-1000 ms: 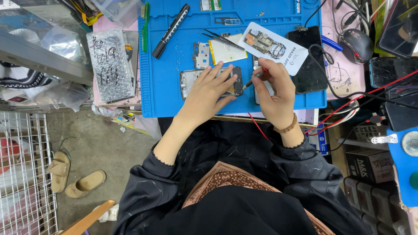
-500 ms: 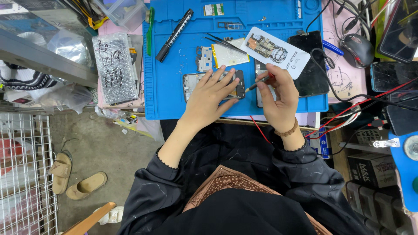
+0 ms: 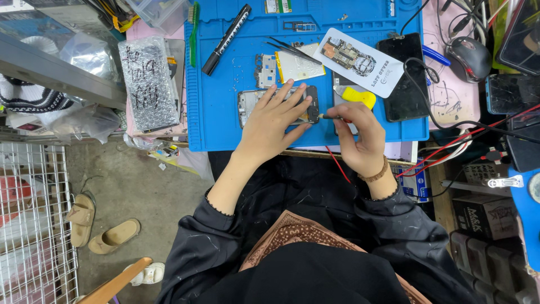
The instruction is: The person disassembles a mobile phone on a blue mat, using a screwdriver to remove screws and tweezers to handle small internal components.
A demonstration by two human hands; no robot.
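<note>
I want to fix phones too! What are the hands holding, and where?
The right hand pinches a thin tool near its tip. The left hand holds nothing; it presses flat on the opened phone.

Black paint-flecked sleeves; brown beaded bracelet [image 3: 376,174] on right wrist; patterned brown scarf [image 3: 292,233]

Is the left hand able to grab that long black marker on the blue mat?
Probably yes. The left hand lies flat on the opened phone, holding no tool, and the black marker lies just beyond it on the blue mat, with only bare mat between them.
</note>
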